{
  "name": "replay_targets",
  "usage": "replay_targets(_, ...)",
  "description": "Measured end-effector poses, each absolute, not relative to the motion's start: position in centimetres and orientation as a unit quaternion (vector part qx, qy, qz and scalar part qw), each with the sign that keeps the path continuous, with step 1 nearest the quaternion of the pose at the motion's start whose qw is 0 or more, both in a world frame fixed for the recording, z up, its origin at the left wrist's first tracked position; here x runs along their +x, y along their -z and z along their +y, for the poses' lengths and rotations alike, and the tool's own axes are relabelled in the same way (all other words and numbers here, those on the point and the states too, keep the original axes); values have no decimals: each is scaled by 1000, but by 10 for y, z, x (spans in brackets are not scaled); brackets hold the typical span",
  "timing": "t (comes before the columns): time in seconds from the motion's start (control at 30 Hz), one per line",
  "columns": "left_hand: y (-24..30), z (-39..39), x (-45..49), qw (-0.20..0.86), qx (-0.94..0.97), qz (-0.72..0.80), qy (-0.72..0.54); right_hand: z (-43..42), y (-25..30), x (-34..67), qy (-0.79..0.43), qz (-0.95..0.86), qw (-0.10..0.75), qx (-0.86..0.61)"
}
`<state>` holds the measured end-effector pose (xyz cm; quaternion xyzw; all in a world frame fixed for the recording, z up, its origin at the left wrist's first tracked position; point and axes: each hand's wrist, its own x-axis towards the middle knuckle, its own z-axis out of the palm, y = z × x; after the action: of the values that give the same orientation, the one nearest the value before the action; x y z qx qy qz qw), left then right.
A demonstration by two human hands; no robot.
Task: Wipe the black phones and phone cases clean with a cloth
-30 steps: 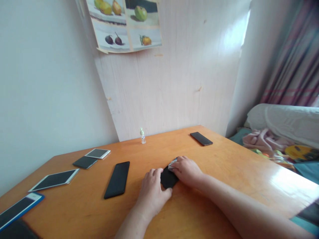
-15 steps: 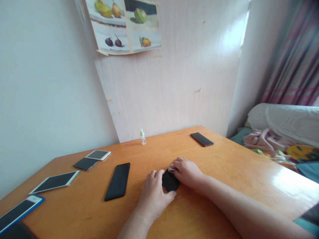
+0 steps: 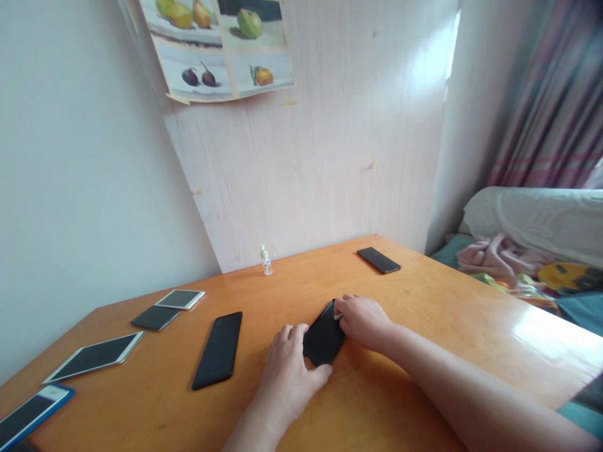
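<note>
A black phone [image 3: 324, 338] lies at an angle on the wooden table [image 3: 377, 402] in front of me. My left hand [image 3: 288, 367] grips its left side and near edge between fingers and thumb. Along the right edge of the phone, my right hand [image 3: 365, 321] is closed on a small white wipe [image 3: 338, 316], of which only a bit shows. Left of my left hand lies another black phone [image 3: 218, 350], flat on the table.
On the left lie a white-framed tablet [image 3: 97, 356], a blue-edged phone [image 3: 35, 411], a dark device [image 3: 155, 317] and a white device [image 3: 180, 299] overlapping it. A small spray bottle [image 3: 266, 262] stands at the back. Far right is a dark phone [image 3: 379, 260].
My right hand has slid the wipe from the phone's far end to its right edge, uncovering more of the screen. My left hand keeps its grip. The whole view has shifted slightly.
</note>
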<state>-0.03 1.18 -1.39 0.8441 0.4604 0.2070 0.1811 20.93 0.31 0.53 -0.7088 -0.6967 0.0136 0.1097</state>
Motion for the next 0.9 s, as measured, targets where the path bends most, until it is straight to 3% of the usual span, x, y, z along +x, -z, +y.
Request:
replay_targets(0.17,9,10,0,197,843,462,-192,-8,-9,191,-84,-797,135,-583)
replay_targets(0.4,12,10,0,189,844,457,-206,-3,-21,222,-4,-725,82,-684)
replay_targets(0.63,17,14,-1,168,851,450,-213,-23,-12,182,-101,-852,159,-489)
replay_targets(0.9,19,16,-1,187,846,451,-213,-4,-20,216,5,-723,89,-685)
